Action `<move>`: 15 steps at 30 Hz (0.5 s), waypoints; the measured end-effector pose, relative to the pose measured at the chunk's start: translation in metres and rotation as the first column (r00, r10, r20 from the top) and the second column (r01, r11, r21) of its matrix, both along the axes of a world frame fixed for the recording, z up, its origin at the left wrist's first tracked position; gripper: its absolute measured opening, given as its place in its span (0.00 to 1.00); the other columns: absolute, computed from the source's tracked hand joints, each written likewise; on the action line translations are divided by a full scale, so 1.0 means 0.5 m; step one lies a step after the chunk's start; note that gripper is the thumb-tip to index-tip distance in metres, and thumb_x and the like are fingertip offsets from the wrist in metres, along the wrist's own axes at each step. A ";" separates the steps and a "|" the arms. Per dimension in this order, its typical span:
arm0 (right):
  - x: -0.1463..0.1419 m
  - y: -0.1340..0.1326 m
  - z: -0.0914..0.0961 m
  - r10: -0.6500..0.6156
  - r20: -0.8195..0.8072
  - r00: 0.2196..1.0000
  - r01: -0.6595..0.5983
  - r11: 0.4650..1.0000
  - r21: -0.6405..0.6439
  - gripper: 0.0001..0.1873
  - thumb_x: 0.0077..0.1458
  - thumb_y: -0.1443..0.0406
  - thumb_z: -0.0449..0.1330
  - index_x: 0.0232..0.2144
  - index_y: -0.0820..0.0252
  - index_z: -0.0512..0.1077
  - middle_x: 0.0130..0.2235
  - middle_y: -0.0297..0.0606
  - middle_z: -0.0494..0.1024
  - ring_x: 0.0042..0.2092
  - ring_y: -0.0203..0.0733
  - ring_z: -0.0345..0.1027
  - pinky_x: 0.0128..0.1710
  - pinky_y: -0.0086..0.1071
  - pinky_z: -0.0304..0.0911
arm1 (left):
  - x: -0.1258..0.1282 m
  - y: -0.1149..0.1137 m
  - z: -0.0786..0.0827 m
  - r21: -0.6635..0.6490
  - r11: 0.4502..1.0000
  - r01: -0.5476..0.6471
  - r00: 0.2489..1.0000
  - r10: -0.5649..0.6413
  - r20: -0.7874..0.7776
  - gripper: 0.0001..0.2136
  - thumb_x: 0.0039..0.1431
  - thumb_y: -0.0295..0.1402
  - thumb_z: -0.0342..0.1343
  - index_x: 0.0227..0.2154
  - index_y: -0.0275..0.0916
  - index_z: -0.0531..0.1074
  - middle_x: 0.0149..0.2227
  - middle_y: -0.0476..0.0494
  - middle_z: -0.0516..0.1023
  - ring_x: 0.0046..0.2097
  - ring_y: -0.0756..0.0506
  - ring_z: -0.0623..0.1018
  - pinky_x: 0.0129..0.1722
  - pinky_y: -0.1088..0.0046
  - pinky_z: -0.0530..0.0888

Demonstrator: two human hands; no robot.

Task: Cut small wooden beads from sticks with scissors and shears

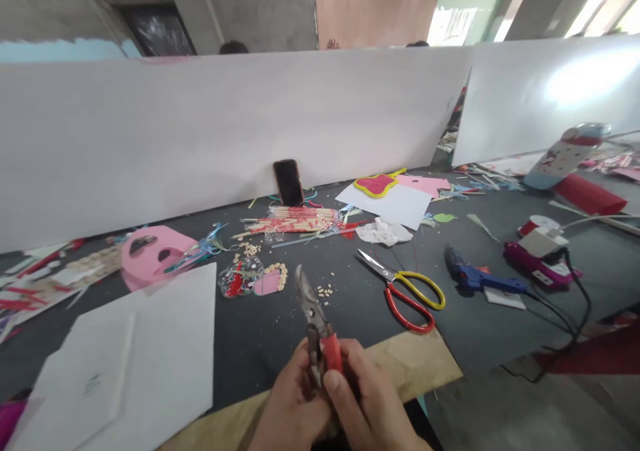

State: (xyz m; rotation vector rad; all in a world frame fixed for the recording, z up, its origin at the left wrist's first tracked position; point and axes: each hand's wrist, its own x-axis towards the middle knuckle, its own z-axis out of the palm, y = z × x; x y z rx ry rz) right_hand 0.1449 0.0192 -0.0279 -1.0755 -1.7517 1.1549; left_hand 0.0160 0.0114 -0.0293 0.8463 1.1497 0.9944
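A pair of pruning shears (pixel 311 307) with red grips points up and away from me near the table's front edge. Both my hands are closed around its handles: my left hand (pixel 293 404) on the left side, my right hand (pixel 367 397) on the right with the thumb over the red grip. Small cut pale pieces (pixel 325 292) lie just right of the blades. To the left, a pink card piece (pixel 269 283) is edged with similar bits, beside a clear dish (pixel 240 277) of small items. Scissors (pixel 400 287) with red and yellow handles lie to the right.
A glue gun (pixel 480 279) and a purple power strip (pixel 543 264) with cables lie at the right. White board sheets (pixel 165 344) cover the left front. A phone (pixel 289 183) leans on the white partition (pixel 225 131), behind bundled sticks (pixel 295 223). A bottle (pixel 563 161) stands far right.
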 end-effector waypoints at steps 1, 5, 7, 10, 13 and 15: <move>-0.001 0.002 -0.004 0.018 0.041 0.999 -0.019 1.000 0.015 0.18 0.64 0.57 0.45 0.51 0.58 0.62 0.39 0.42 0.78 0.35 0.40 0.73 0.35 0.28 0.65 | -0.002 0.000 -0.001 -0.003 1.000 0.012 1.000 -0.012 -0.008 0.22 0.45 0.43 0.65 0.42 0.40 0.70 0.38 0.43 0.77 0.41 0.44 0.75 0.44 0.70 0.72; -0.008 0.002 -0.021 0.028 0.164 0.986 -0.037 0.998 0.053 0.22 0.64 0.55 0.42 0.55 0.59 0.59 0.32 0.41 0.79 0.29 0.41 0.73 0.28 0.28 0.64 | -0.012 0.001 0.002 0.028 0.997 0.069 0.992 -0.066 -0.107 0.25 0.48 0.43 0.63 0.47 0.38 0.66 0.41 0.41 0.76 0.42 0.43 0.75 0.45 0.68 0.72; -0.012 0.001 -0.020 0.015 0.178 0.984 -0.026 0.998 0.055 0.23 0.64 0.54 0.41 0.55 0.59 0.59 0.31 0.40 0.78 0.27 0.40 0.72 0.26 0.28 0.63 | -0.018 0.004 0.011 0.053 0.992 0.113 0.982 -0.103 -0.157 0.23 0.50 0.41 0.61 0.48 0.38 0.65 0.42 0.41 0.75 0.42 0.43 0.74 0.46 0.68 0.71; -0.019 0.000 -0.011 -0.013 0.165 0.986 0.008 0.999 0.033 0.23 0.64 0.54 0.40 0.53 0.59 0.60 0.29 0.38 0.77 0.26 0.40 0.70 0.26 0.28 0.62 | -0.023 0.011 0.032 0.067 0.977 0.202 0.953 -0.181 -0.241 0.18 0.52 0.37 0.58 0.46 0.38 0.66 0.40 0.42 0.75 0.42 0.43 0.74 0.45 0.67 0.72; -0.029 -0.001 -0.003 -0.052 0.156 0.986 0.053 0.999 0.001 0.21 0.65 0.54 0.40 0.49 0.59 0.63 0.28 0.38 0.76 0.27 0.40 0.70 0.29 0.30 0.64 | -0.021 0.016 0.050 0.078 0.972 0.224 0.941 -0.194 -0.278 0.15 0.51 0.33 0.56 0.43 0.37 0.66 0.41 0.41 0.75 0.43 0.43 0.73 0.45 0.67 0.71; -0.033 -0.001 0.002 -0.066 0.135 0.989 0.069 0.997 -0.021 0.20 0.64 0.54 0.42 0.48 0.59 0.64 0.29 0.38 0.76 0.29 0.41 0.70 0.31 0.31 0.64 | -0.020 0.019 0.052 0.062 0.972 0.226 0.951 -0.206 -0.231 0.13 0.52 0.31 0.55 0.41 0.38 0.66 0.38 0.43 0.75 0.41 0.44 0.74 0.43 0.68 0.72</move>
